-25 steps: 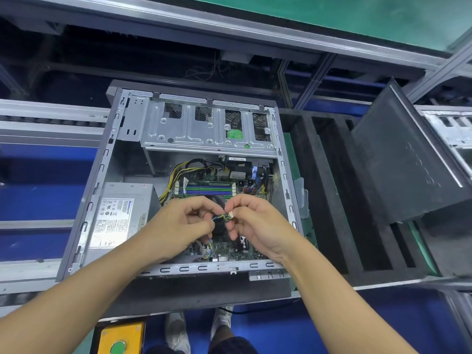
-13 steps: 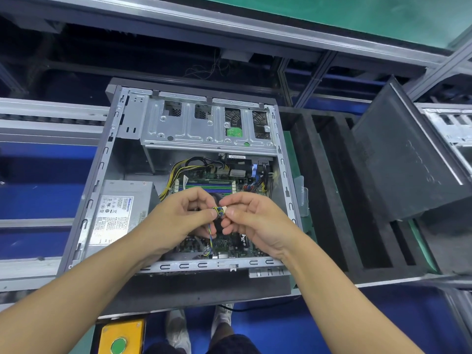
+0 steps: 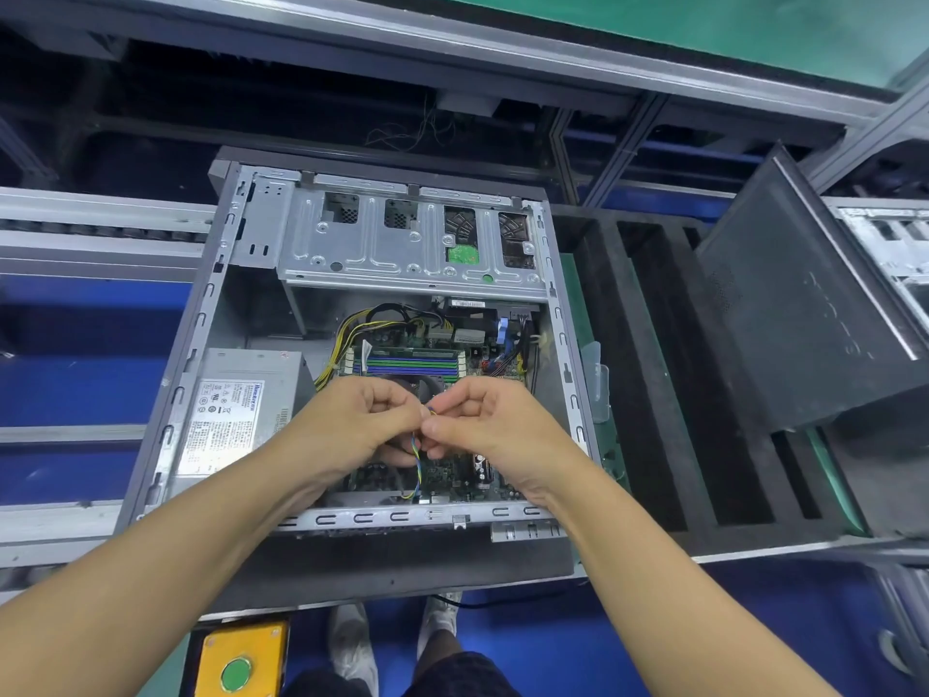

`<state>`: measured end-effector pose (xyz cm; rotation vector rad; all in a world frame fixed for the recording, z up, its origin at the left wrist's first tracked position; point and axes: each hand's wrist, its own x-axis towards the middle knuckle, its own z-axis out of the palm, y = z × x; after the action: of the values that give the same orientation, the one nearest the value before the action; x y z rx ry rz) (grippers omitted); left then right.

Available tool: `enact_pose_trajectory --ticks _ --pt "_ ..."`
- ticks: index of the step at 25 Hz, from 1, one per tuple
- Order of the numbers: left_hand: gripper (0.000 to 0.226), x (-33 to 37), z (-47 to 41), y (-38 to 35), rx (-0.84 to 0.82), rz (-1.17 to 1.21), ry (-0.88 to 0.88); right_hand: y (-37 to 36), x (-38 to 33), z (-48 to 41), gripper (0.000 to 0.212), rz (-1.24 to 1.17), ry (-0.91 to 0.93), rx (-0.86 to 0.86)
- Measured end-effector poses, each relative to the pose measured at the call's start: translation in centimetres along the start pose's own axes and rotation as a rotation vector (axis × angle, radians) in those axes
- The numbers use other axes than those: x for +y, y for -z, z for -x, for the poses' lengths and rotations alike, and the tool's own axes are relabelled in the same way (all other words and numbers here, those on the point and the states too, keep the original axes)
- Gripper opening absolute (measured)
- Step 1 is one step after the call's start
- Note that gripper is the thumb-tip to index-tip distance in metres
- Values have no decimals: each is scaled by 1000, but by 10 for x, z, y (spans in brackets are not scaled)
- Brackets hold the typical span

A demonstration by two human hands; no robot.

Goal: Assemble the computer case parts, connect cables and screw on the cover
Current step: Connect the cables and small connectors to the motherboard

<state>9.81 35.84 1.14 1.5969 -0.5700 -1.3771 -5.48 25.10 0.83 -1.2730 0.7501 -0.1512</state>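
An open grey computer case lies flat in front of me, its motherboard and power supply exposed. Over the motherboard, my left hand and my right hand meet fingertip to fingertip. Both pinch the end of a thin blue-and-yellow cable that hangs down to the board's near edge. The cable's connector is hidden between the fingers. A silver drive cage spans the far part of the case. The dark side cover leans at the right.
A black foam tray with long slots lies right of the case. A yellow box with a green button sits below the bench's near edge. Conveyor rails run at the left. Another case shows at the far right.
Both hands have drawn closer together on the cable end, and the small white connector seen earlier is now covered by the fingertips. The case has not moved.
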Motion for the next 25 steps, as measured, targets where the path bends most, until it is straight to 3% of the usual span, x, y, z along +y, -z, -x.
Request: enact_pose_trajectory --ticks 4,11,15,19,25 --pt "7 1 -2 2 -30 62 94 2 1 -1 11 16 -17 2" --pt "19 2 -2 0 -18 39 147 1 2 -1 14 6 0 6" --pt "7 2 -1 -1 22 57 125 3 2 -3 21 -21 -18 23" --pt "11 0 0 -1 119 34 50 3 1 -4 23 -63 -50 31" --pt "7 -2 -2 -1 118 73 36 3 1 -3 19 -105 -31 62"
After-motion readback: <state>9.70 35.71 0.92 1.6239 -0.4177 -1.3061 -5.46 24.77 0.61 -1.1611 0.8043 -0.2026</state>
